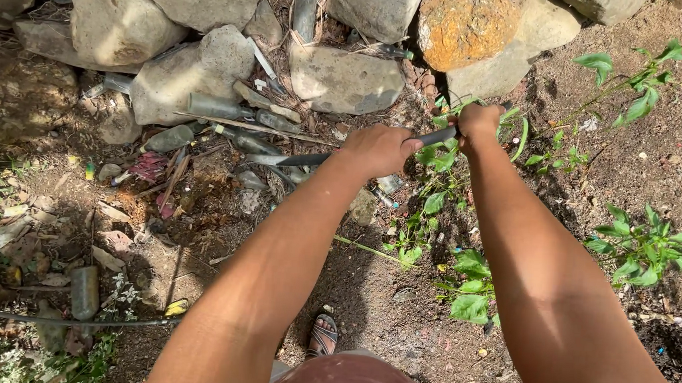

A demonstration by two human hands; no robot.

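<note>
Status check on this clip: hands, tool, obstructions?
Left hand and right hand both gripping a dark long-handled tool. Green plants below it. Stones just ahead.

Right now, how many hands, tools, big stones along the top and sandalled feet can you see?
Hands: 2, the left hand and the right hand, both gripping the tool
Long dark tool: 1
Big stones along the top: about 10, some cut off by the frame edge
Sandalled foot: 1
Total: about 14
</note>
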